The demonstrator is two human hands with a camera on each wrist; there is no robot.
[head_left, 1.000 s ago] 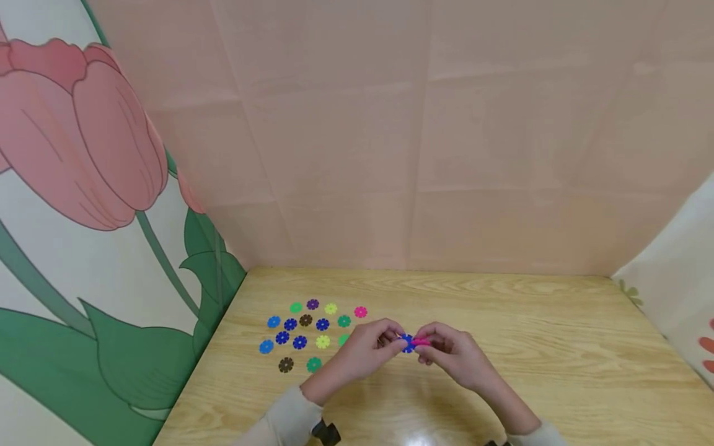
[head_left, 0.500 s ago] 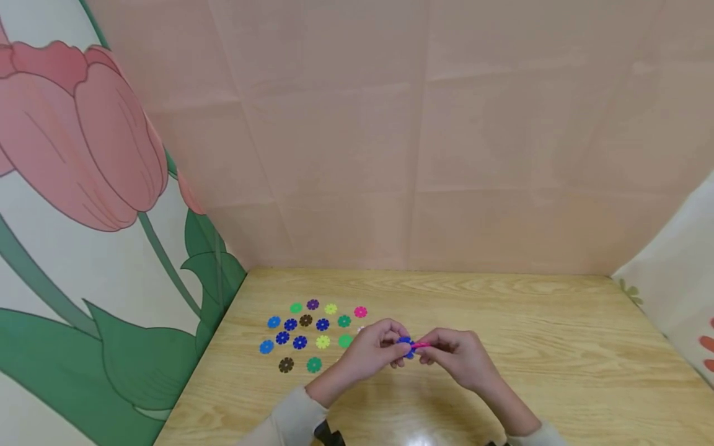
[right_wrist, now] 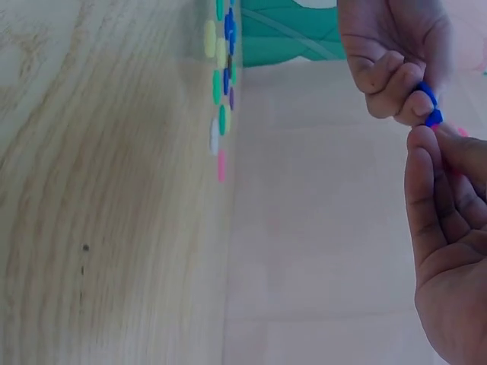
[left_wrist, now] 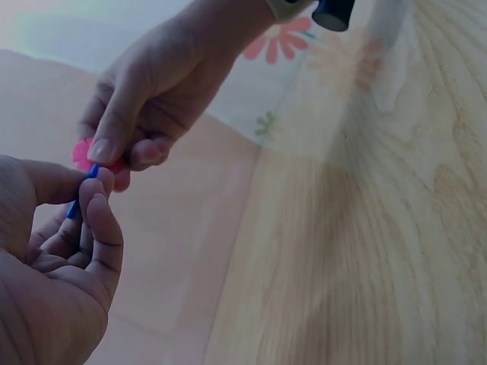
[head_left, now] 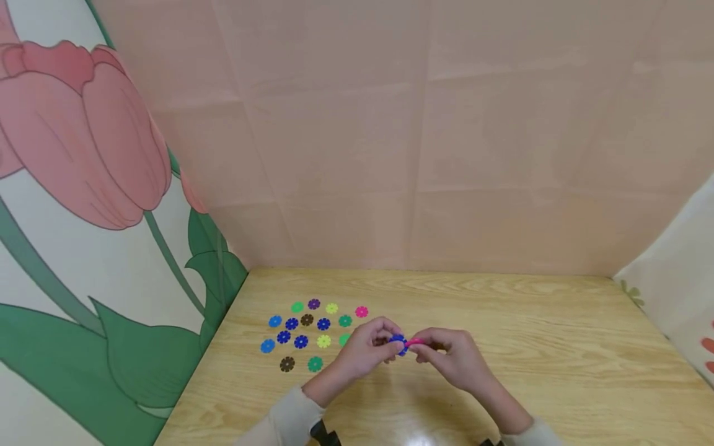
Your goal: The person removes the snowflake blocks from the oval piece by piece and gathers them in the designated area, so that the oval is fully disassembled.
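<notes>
Above the table, my left hand [head_left: 362,352] pinches a blue snowflake building disc [head_left: 402,350] between thumb and fingers. My right hand [head_left: 454,360] pinches a pink snowflake building disc [head_left: 415,341], seen nearly edge-on in the head view. The two discs meet edge to edge, at an angle to each other. In the left wrist view the blue disc [left_wrist: 73,209] is a thin edge among the left fingers, and notched petals of the pink disc [left_wrist: 81,154] show behind the right thumb. Fingertips hide much of both discs.
Left of the hands, several loose discs lie flat on the wooden table [head_left: 558,347], among them a brown disc [head_left: 287,364], a green disc [head_left: 315,364] and a pink disc [head_left: 361,311]. A pink cloth backdrop [head_left: 418,155] rises behind the table's far edge.
Both hands have shifted slightly left with their discs. The pink disc, which overlapped the blue one a second ago, now sits at its right edge and has turned more edge-on.
</notes>
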